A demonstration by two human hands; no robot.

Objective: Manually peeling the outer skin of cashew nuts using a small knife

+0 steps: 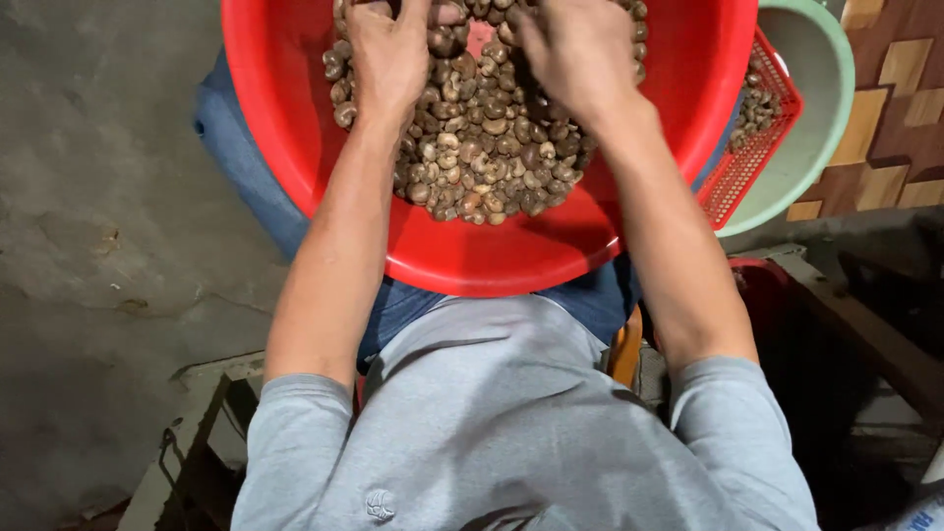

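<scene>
- The floor (88,197) is rough grey concrete on the left; on the right there are brown wooden tiles (900,108).
- A red basin (472,256) rests on the person's lap and holds a pile of brown nuts (492,157).
- Just beside it, a red basket (752,147) with more nuts sits in a green tub (831,88).
- The left hand (388,54) lies palm down on the pile, fingers loosely curled into the nuts.
- The right hand (580,49) is also pressed in; whether it grips something, I cannot tell.

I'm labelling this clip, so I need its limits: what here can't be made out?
Head view only:
- Fingertips of left hand and right hand: cut by the top edge and dug into the nuts, so each grip is unclear.
- Red basin: far rim cut off.
- Red basket: mostly behind the basin.
</scene>
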